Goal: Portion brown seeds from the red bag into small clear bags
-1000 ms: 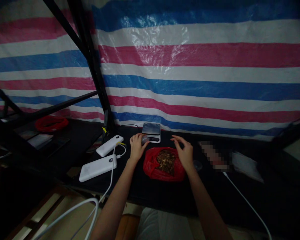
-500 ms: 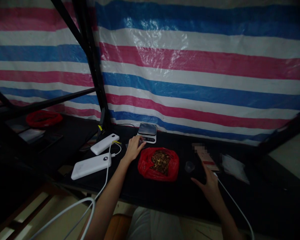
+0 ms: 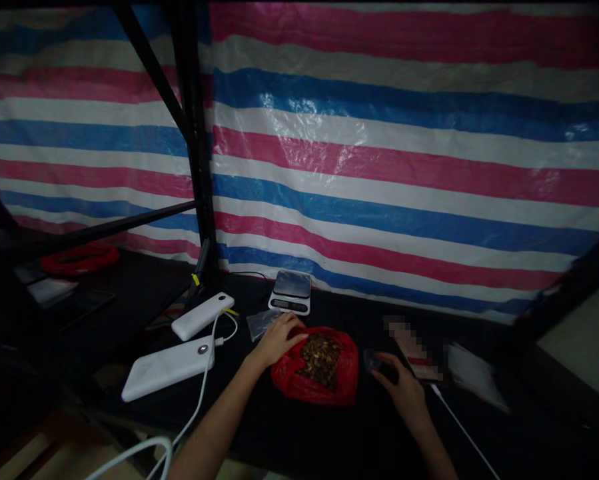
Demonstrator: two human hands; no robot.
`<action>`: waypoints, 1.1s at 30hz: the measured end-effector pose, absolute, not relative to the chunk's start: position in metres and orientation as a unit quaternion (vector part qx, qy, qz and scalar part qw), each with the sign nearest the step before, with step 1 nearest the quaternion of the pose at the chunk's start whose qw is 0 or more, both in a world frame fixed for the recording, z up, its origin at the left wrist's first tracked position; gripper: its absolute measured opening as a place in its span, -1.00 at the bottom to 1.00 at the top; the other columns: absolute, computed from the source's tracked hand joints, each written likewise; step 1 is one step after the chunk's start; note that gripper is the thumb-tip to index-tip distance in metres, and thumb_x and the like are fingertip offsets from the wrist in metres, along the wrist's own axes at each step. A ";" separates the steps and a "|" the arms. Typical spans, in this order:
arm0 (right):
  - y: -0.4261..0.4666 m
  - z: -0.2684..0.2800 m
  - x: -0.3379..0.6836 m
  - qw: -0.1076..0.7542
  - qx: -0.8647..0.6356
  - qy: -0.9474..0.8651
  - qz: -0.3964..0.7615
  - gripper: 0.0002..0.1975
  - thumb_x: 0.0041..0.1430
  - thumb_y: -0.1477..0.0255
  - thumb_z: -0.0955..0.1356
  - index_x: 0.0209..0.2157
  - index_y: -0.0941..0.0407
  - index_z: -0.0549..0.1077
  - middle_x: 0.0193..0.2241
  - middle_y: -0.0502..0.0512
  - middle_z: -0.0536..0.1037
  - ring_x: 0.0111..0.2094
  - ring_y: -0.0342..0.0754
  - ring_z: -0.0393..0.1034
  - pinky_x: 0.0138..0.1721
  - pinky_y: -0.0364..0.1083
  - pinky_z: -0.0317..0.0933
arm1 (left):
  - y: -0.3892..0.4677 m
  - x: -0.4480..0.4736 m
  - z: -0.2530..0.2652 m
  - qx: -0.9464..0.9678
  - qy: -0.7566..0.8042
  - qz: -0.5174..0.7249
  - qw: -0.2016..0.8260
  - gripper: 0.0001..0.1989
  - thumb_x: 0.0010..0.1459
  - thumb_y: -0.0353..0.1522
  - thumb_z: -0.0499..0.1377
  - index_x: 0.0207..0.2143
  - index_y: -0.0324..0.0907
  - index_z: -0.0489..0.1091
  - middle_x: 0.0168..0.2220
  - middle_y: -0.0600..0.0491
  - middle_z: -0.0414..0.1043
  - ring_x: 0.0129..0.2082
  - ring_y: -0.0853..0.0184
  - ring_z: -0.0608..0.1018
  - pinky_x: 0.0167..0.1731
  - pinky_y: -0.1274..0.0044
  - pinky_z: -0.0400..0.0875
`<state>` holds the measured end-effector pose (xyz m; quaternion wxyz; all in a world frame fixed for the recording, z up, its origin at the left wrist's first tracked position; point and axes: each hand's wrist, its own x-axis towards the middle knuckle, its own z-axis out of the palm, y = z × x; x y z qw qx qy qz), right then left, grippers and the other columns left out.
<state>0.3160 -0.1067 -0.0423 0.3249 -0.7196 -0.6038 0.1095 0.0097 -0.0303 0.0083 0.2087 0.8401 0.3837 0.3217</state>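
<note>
Your left hand [image 3: 279,339] presses the red bag [image 3: 315,365] at its 10 o'clock edge, holding it steady, while your right hand [image 3: 402,387] pinches a small clear cup [image 3: 372,360].

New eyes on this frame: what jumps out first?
The striped tarp in pink, blue and white fills the whole back wall. Below it on the dark table, a red bag of brown bits sits at centre, with the left hand on its left edge and the right hand just right of it by a small clear cup. Two white power banks lie at left, a small scale behind the bag.
</note>
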 end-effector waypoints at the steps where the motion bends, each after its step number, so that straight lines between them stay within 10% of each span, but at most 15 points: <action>1: -0.105 -0.040 0.314 0.328 -0.716 -0.606 0.111 -0.65 -0.12 0.17 0.31 -0.25 0.00 0.36 -0.25 0.00 0.52 -0.19 0.05 0.39 -0.18 0.01 0.20 | -0.029 0.010 0.007 0.840 0.381 0.323 0.212 -0.72 0.12 -0.17 -0.01 -0.26 -0.13 0.36 -0.22 0.04 0.31 -0.17 0.33 0.35 -0.11 0.50 0.18; 13: -0.086 0.028 0.268 0.241 -0.609 -0.756 -0.004 -0.67 0.04 0.27 0.29 -0.11 -0.05 0.32 -0.17 0.01 0.47 -0.19 0.00 0.30 -0.23 -0.02 0.12 | -0.019 0.018 -0.007 0.785 0.413 0.356 0.295 -0.80 0.06 -0.25 0.08 -0.40 -0.16 0.42 -0.32 0.06 0.43 -0.21 0.29 0.38 -0.12 0.44 0.15; 24: -0.074 0.074 0.223 0.063 -0.454 -0.871 -0.178 -0.70 0.10 0.58 0.22 -0.13 0.05 0.37 -0.23 0.13 0.46 -0.22 0.04 0.23 -0.27 -0.01 0.03 | -0.016 0.027 -0.012 0.539 0.326 0.500 0.594 -0.75 -0.09 -0.22 0.19 -0.47 -0.26 0.39 -0.47 0.10 0.37 -0.42 0.40 0.38 -0.33 0.58 0.22; 33: -0.073 0.049 0.211 0.069 -0.415 -0.907 0.021 -0.65 0.02 0.68 0.22 -0.14 0.15 0.33 -0.19 0.13 0.42 -0.11 -0.03 0.25 -0.08 -0.06 0.13 | -0.019 0.040 -0.021 0.379 0.283 0.548 0.689 -0.70 -0.20 -0.21 0.25 -0.58 -0.26 0.27 -0.61 0.19 0.23 -0.59 0.51 0.28 -0.50 0.64 0.14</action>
